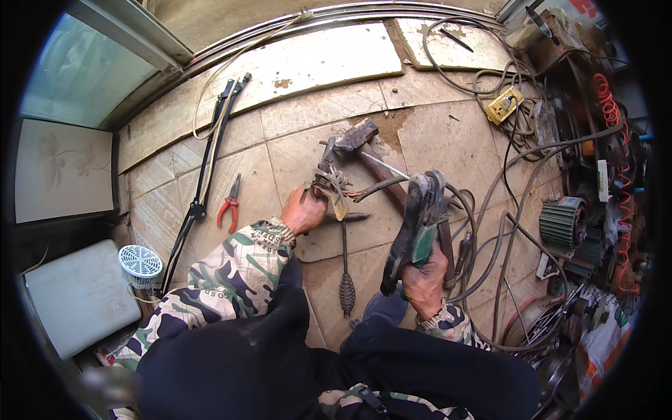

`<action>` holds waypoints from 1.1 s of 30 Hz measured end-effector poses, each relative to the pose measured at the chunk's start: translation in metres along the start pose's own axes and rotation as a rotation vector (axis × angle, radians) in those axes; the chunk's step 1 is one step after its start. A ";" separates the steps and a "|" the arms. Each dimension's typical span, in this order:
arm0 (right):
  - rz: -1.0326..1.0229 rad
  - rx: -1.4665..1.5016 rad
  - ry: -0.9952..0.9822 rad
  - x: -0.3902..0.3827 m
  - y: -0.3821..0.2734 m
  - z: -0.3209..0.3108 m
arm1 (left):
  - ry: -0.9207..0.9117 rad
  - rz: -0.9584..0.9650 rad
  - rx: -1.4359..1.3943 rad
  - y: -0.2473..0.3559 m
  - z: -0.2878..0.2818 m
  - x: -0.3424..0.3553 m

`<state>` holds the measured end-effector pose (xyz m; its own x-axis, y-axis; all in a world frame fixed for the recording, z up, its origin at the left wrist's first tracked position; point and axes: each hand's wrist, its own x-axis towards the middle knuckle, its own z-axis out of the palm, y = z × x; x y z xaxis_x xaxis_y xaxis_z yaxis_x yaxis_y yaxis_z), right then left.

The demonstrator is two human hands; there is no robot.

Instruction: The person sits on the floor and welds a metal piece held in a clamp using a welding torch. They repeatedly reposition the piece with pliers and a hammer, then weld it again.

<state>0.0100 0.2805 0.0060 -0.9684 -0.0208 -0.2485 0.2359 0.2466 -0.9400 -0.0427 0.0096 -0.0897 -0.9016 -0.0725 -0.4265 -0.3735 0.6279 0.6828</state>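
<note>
My left hand [302, 210] grips a small metal clamp piece [330, 183] with bare wire ends wound on it, held just above the tiled floor. A thick cable [378, 186] runs from that piece toward my right hand. My right hand [424, 278] is closed around the handle of a black and green welding electrode holder [418, 227], which points up and away from me. A hammer [360, 140] lies on the tiles just beyond the clamp piece. A chipping hammer with a coiled spring handle [346, 276] lies between my hands.
Red-handled pliers [229, 203] and a long black tool [206, 161] lie at the left. A yellow socket box [505, 105] and tangled cables [504, 210] lie at the right, beside a ribbed motor [562, 224] and scrap. A white box [80, 297] with a small white fan [140, 264] stands at the lower left.
</note>
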 end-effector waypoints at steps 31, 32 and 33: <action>-0.059 -0.063 0.050 0.030 0.017 0.035 | -0.053 -0.054 0.026 0.015 -0.010 0.000; -0.061 -0.049 0.047 0.030 0.020 0.036 | -0.058 -0.065 0.029 0.016 -0.010 0.000; -0.062 -0.035 0.045 0.030 0.022 0.036 | -0.063 -0.077 0.031 0.016 -0.010 0.001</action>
<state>-0.0106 0.2502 -0.0307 -0.9839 0.0058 -0.1788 0.1732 0.2802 -0.9442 -0.0516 0.0124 -0.0731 -0.8547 -0.0727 -0.5140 -0.4329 0.6464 0.6283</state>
